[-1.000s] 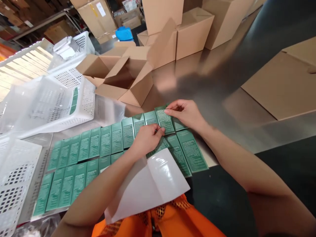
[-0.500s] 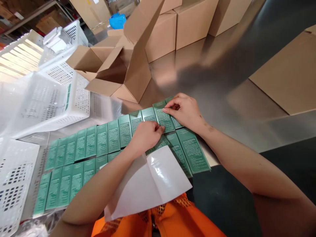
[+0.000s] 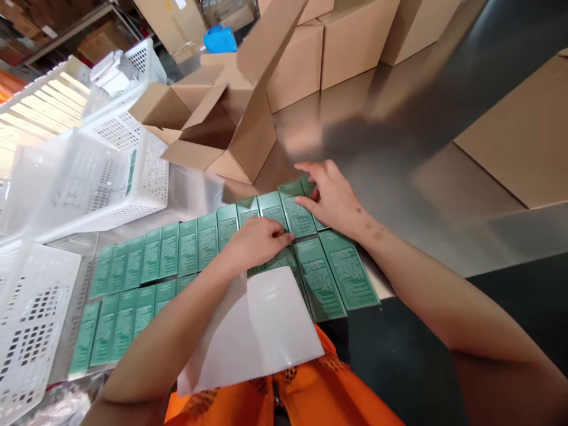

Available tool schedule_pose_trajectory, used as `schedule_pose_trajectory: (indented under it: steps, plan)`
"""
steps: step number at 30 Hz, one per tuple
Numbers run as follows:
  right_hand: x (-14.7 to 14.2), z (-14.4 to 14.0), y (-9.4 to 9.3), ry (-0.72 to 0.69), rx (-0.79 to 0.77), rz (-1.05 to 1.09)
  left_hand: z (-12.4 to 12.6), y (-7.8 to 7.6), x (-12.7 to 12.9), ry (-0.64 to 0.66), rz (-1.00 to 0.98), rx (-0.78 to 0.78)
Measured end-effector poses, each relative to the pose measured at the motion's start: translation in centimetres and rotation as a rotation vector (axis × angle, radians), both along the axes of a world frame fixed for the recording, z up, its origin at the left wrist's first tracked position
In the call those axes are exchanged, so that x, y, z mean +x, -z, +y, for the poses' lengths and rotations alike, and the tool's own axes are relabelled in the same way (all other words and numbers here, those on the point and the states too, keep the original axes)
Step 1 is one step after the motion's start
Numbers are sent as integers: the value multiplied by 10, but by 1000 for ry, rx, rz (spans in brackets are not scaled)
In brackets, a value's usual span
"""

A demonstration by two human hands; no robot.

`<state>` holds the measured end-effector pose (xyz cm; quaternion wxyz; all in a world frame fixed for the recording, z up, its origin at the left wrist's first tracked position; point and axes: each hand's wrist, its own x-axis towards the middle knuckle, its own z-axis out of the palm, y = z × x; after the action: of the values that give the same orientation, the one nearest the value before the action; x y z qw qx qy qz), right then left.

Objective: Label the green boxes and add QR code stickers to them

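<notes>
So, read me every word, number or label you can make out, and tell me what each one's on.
None can be read.
Green boxes: lines of print, too small and blurred.
Background carton, top left: a white label, illegible.

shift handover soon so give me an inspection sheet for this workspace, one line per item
Surface: metal table, shiny, reflective
Job's things: green printed cartons in two rows; white sheet overlapping the near row
Clutter: open cardboard box, white perforated basket, crumpled clear plastic
Grips: left grip curled over cartons, hold unclear; right grip open at the far row
Cables: nothing seen
Surroundings: cardboard boxes across the table; blue item, unclear
</notes>
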<state>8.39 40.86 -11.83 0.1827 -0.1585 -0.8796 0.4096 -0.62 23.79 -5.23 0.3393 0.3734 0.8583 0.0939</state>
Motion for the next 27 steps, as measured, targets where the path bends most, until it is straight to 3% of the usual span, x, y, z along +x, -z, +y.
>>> schedule_pose_trajectory:
  steps: [5,10,14,16,23,27]
  plan:
    - [12,21,-7,-441,-53,-86,-17,-10,-11,-291,91,201]
    - [11,20,-9,-586,54,-17,-24,-11,-13,-324,212,341]
    - [6,8,-2,-545,201,15,-28,-7,-9,-313,272,402]
    - [6,4,-2,-505,187,50,-29,-7,-9,-337,306,433]
    - [16,-16,-27,-323,-313,215,-21,-15,1,-450,551,574]
    - [15,-26,-26,-223,-387,231,-8,-13,9,-417,497,596]
